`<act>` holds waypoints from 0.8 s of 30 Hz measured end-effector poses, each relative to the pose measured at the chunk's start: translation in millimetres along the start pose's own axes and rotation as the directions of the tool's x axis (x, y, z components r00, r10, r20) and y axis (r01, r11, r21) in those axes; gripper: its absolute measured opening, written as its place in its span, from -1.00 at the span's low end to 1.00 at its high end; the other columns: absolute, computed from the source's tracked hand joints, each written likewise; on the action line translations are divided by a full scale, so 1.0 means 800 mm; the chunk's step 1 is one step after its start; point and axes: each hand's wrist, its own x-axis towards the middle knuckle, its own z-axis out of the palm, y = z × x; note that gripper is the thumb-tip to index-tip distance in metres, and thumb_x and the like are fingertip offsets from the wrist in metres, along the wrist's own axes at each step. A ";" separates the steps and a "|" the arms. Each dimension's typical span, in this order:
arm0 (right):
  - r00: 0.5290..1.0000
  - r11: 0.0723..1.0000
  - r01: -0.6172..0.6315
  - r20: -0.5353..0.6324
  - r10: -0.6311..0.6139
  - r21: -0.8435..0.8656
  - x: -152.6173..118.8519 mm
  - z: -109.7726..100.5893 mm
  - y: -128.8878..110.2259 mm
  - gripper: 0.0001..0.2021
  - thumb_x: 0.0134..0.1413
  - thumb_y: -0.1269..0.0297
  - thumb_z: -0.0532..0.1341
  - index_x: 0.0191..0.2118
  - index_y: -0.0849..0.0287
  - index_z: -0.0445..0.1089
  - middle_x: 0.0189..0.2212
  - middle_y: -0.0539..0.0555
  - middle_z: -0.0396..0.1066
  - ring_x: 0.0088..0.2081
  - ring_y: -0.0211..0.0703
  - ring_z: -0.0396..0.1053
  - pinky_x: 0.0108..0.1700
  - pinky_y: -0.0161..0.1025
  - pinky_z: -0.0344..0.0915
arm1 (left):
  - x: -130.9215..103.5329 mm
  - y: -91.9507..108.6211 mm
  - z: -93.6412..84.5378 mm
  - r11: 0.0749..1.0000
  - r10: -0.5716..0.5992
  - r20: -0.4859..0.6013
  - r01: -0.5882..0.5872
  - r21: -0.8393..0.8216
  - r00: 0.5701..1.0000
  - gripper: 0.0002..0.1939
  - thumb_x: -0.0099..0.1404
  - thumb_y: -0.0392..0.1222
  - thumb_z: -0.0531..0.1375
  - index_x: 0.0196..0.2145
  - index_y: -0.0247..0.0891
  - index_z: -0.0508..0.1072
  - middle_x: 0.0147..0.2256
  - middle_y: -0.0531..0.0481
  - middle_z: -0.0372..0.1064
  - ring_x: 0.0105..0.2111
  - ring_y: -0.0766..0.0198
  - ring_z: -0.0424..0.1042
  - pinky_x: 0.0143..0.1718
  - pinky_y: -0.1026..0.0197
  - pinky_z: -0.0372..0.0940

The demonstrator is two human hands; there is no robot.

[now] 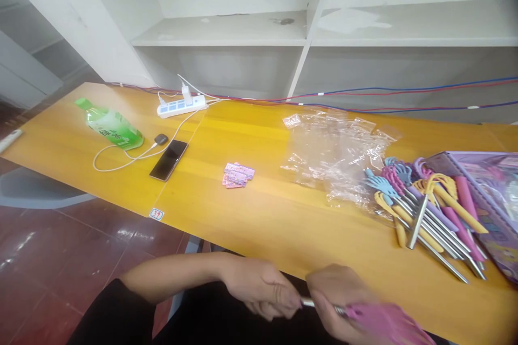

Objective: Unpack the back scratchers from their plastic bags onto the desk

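At the table's front edge, my left hand (pixel 267 289) is closed on one end of a thin metal rod (pixel 308 302). Just to its right my right hand (pixel 338 296) wraps round the same tool, whose pink head (pixel 386 321) sticks out to the lower right, blurred by motion. Farther right on the table (pixel 259 221) lies a pile of colourful tools with metal rods (pixel 429 215), in blue, yellow, purple and pink. Clear plastic bags (pixel 332 145) are heaped behind and left of that pile. Small pink printed cards (pixel 238 174) lie stacked near the middle.
A purple box (pixel 496 226) stands at the right edge. On the left are a green bottle (pixel 115 126), a phone (pixel 169 160), a small dark device (pixel 161 139) and a white power strip (pixel 182 106) with cables. White shelves (pixel 226 32) rise behind.
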 end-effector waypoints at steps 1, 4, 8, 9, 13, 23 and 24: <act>0.993 0.994 0.106 0.062 -0.104 -0.028 0.000 -0.010 -0.004 -0.61 0.28 0.21 0.24 -0.58 0.06 0.20 -0.63 -0.05 0.16 -0.61 -0.24 0.04 -0.51 -0.19 0.06 | 0.001 0.000 -0.003 0.997 -0.009 0.133 0.018 -0.070 0.991 -0.34 0.48 0.44 -0.03 -0.50 -0.16 0.26 -0.64 0.08 0.09 -0.68 0.30 0.14 -0.60 0.22 0.22; 0.905 0.904 0.419 0.118 -0.409 -0.083 0.004 -0.021 -0.003 -0.60 0.39 0.34 0.13 -0.53 0.10 0.05 -0.61 -0.07 0.02 -0.59 -0.28 -0.08 -0.49 -0.19 -0.07 | 0.006 -0.001 -0.008 0.994 0.028 0.244 -0.052 0.093 0.969 -0.30 0.53 0.39 -0.11 -0.58 -0.19 0.18 -0.65 0.03 0.08 -0.70 0.31 0.16 -0.67 0.24 0.20; 0.951 0.988 0.147 -0.282 -0.129 0.046 0.018 0.010 0.022 -0.52 0.53 0.16 0.02 -0.52 0.11 0.01 -0.60 -0.06 -0.06 -0.58 -0.29 -0.02 -0.49 -0.24 -0.08 | 0.020 -0.007 -0.002 0.798 0.199 -0.337 0.048 0.601 0.920 -0.39 0.62 0.23 -0.15 -0.36 -0.19 0.43 -0.47 -0.04 0.39 -0.52 0.26 0.41 -0.45 0.21 0.39; 0.936 0.992 0.022 -0.350 0.024 0.126 0.023 0.023 0.028 -0.49 0.52 0.07 0.04 -0.53 0.11 0.03 -0.61 -0.06 -0.05 -0.58 -0.29 -0.02 -0.51 -0.25 -0.07 | 0.025 -0.010 0.001 0.726 0.257 -0.463 0.147 0.672 0.848 -0.42 0.63 0.18 -0.15 -0.29 -0.21 0.45 -0.41 -0.07 0.44 -0.46 0.23 0.45 -0.40 0.19 0.40; 0.859 0.931 -0.215 -0.397 0.325 0.296 0.030 0.057 0.041 -0.42 0.42 -0.17 0.13 -0.56 0.10 0.18 -0.64 -0.05 0.02 -0.58 -0.25 -0.02 -0.54 -0.26 0.02 | 0.039 -0.022 0.008 0.482 0.442 -0.593 0.379 0.790 0.673 -0.50 0.66 0.05 -0.13 -0.19 -0.28 0.46 -0.35 -0.11 0.50 -0.41 0.21 0.49 -0.40 0.22 0.32; 0.936 0.957 0.239 -0.225 -0.272 -0.162 -0.005 -0.030 -0.004 -0.61 0.48 0.39 0.03 -0.47 0.14 -0.01 -0.59 -0.08 -0.06 -0.58 -0.33 -0.04 -0.48 -0.26 -0.08 | 0.000 0.013 -0.008 0.977 0.134 -0.206 -0.094 0.192 0.969 -0.43 0.59 0.29 -0.05 -0.41 -0.21 0.23 -0.51 0.12 0.16 -0.51 0.38 0.16 -0.42 0.28 0.11; 0.925 0.949 0.269 -0.231 -0.302 -0.164 -0.005 -0.033 -0.003 -0.61 0.49 0.40 0.00 -0.46 0.13 -0.03 -0.59 -0.08 -0.08 -0.58 -0.32 -0.06 -0.48 -0.24 -0.10 | 0.002 0.014 -0.010 0.994 0.089 -0.163 -0.078 0.073 0.983 -0.42 0.57 0.32 -0.03 -0.41 -0.20 0.20 -0.53 0.14 0.09 -0.54 0.39 0.10 -0.46 0.28 0.07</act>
